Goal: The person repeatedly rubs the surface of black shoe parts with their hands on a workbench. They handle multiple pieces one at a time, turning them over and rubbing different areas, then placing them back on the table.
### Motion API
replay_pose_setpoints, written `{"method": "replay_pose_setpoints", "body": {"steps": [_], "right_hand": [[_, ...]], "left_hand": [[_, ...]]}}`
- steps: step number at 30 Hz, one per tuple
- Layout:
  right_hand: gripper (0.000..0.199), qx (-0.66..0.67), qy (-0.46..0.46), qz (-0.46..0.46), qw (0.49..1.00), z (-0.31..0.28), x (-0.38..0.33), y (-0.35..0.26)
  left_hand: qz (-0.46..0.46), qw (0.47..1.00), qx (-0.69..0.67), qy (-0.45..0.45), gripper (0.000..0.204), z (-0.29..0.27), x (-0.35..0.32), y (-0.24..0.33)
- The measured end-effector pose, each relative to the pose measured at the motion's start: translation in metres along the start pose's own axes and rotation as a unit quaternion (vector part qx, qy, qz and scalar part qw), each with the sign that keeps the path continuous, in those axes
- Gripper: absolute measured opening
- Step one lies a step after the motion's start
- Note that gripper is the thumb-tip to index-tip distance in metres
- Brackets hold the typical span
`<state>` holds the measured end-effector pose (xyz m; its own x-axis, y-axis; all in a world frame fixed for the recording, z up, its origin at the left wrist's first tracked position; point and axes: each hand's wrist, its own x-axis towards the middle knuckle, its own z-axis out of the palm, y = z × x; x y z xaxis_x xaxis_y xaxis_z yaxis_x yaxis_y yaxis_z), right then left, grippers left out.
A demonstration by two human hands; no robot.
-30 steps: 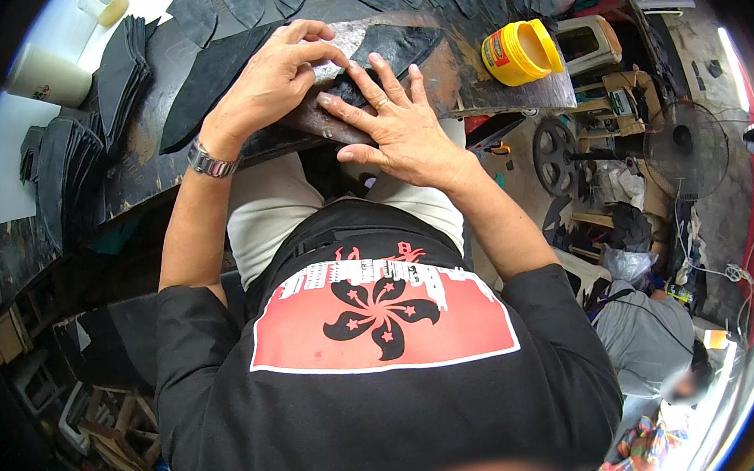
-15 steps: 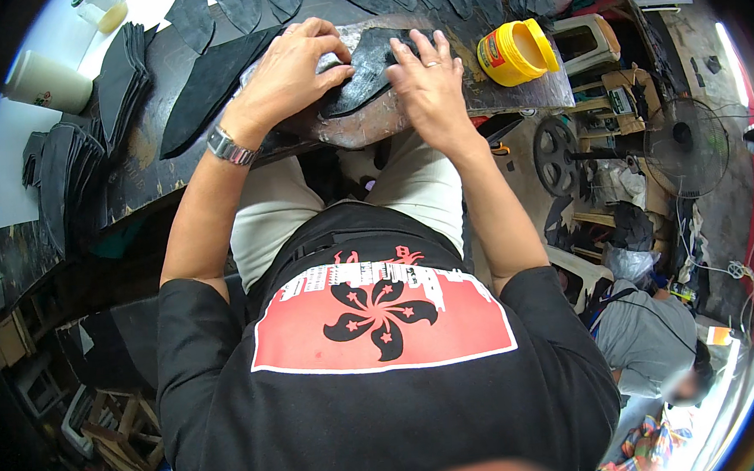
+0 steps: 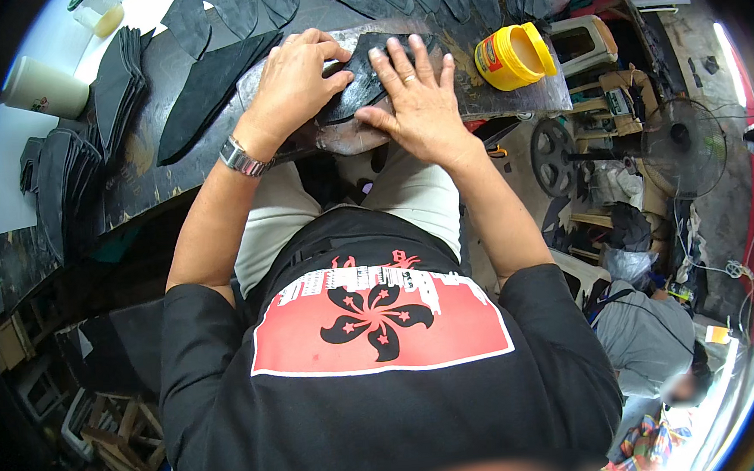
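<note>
A glossy black leather piece (image 3: 361, 81) lies on a worn, smeared board (image 3: 349, 136) at the near edge of the table. My left hand (image 3: 297, 78), with a metal-banded watch at its wrist, has its fingers curled and its thumb bent in at the piece's left edge. Palm down, my right hand (image 3: 416, 103) lies over the piece's right part, its fingers spread and a ring on one of them. Part of the piece is hidden under that hand. Left of the board rests a long, pointed, matt black piece (image 3: 209, 99).
An open yellow tub (image 3: 504, 62) stands right of my hands. Stacks of black cut pieces (image 3: 118, 92) and a pale cup (image 3: 45, 86) sit at the left; more pieces (image 3: 238, 6) line the back. A standing fan (image 3: 682, 148) and a person in grey (image 3: 646, 335) are at the right.
My right hand has shifted slightly left and flattened, its fingers now spread over the glossy piece. The left hand stays at the piece's left edge, nearly in place.
</note>
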<state>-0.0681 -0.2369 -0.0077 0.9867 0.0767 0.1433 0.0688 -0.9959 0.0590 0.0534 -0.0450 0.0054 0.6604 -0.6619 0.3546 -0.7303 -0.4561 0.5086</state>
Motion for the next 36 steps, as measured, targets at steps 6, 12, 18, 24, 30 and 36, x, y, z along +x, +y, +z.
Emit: {"method": "replay_pose_setpoints", "body": {"steps": [6,12,18,24,30,36], "right_hand": [[0.083,0.136,-0.007,-0.063,0.989,-0.014,-0.028,-0.024],[0.056,0.500,0.059,0.008,0.864,-0.031,-0.003,0.028],[0.081,0.247,0.076,0.136,0.956,0.003,0.016,0.032],[0.101,0.108,0.040,0.161,0.980,0.013,0.021,0.032],[0.091,0.072,-0.001,0.110,0.991,0.007,0.019,0.039],[0.079,0.160,-0.030,0.075,0.984,-0.005,0.000,0.020]], "left_hand": [[-0.023,0.999,-0.029,-0.004,0.027,-0.002,-0.001,0.002],[-0.011,1.000,0.027,0.005,0.026,-0.003,-0.005,0.013],[0.022,0.997,0.069,0.040,0.024,-0.001,-0.010,0.018],[0.049,0.993,0.083,0.063,0.023,0.001,-0.012,0.019],[0.066,0.992,0.081,0.068,0.022,0.002,-0.010,0.019],[0.008,0.998,-0.060,0.020,0.025,0.002,0.016,0.015]]}}
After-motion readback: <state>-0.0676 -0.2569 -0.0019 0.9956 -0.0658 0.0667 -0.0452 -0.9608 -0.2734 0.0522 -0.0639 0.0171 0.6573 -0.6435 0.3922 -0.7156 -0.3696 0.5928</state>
